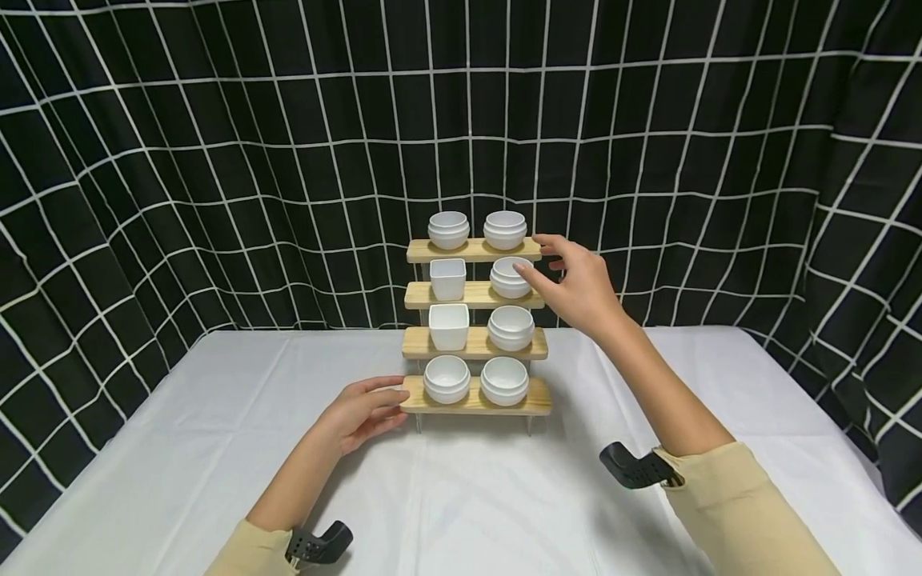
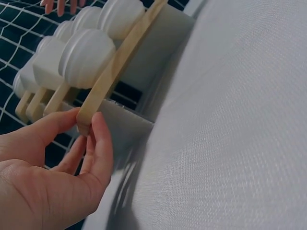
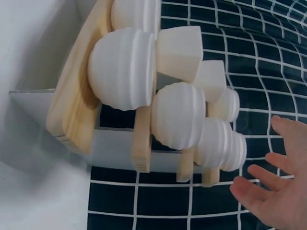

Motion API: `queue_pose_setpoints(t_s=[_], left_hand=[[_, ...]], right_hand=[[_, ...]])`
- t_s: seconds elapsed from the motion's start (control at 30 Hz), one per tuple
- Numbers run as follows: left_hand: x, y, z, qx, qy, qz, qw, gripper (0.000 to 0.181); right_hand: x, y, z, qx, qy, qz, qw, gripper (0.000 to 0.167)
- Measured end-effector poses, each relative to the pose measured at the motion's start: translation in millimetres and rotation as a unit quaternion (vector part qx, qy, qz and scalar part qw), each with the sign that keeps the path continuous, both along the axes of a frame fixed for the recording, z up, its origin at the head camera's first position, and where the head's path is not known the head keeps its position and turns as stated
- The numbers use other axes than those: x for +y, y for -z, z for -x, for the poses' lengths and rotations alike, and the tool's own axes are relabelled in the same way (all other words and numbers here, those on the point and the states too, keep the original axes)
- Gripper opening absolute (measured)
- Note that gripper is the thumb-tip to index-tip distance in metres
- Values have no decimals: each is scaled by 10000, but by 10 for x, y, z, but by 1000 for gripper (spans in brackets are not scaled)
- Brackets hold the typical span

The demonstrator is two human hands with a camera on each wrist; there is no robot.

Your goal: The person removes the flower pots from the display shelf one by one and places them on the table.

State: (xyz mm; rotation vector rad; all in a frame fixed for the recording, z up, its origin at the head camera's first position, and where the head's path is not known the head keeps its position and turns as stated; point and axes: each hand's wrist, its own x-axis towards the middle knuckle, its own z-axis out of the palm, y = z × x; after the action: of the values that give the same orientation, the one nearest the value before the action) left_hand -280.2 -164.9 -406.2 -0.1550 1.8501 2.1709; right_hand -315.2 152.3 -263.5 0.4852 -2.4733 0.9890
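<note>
A four-tier stand with wooden shelves (image 1: pixel 475 404) holds small white cups, two per tier. My left hand (image 1: pixel 370 412) pinches the left end of the lowest shelf (image 2: pixel 103 88) between thumb and fingers; that grip shows close up in the left wrist view, hand (image 2: pixel 62 163). My right hand (image 1: pixel 579 288) is beside the upper right of the stand, fingers apart and slightly bent, near the round cup (image 1: pixel 510 278) on the second tier from the top. In the right wrist view the hand (image 3: pixel 278 177) holds nothing, with a gap to the cups (image 3: pixel 232 151).
Two square cups (image 1: pixel 448 326) stand on the left of the middle tiers; the others are round. A white cloth (image 1: pixel 252 400) covers the table. Behind it hangs a black curtain (image 1: pixel 324 160) with a white grid, close behind the stand.
</note>
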Motion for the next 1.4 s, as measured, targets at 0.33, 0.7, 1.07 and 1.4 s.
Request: queue_pose_setpoints(t_s=[0.33, 0.7, 1.07, 1.4], left_hand=[[-18, -23, 5, -42, 116, -229, 9997, 55], [-57, -35, -6, -1, 197, -238, 9995, 54], [-92, -25, -1, 25, 266, -377, 9989, 54], [-88, -10, 17, -28, 275, -411, 9988, 54]], right_hand=[[-88, -132, 80, -144, -63, 89, 9998, 53], [-244, -249, 180, -316, -182, 219, 9991, 53], [-463, -355, 249, -498, -294, 337, 9978, 53], [-613, -402, 360, -744, -293, 570, 9952, 55]])
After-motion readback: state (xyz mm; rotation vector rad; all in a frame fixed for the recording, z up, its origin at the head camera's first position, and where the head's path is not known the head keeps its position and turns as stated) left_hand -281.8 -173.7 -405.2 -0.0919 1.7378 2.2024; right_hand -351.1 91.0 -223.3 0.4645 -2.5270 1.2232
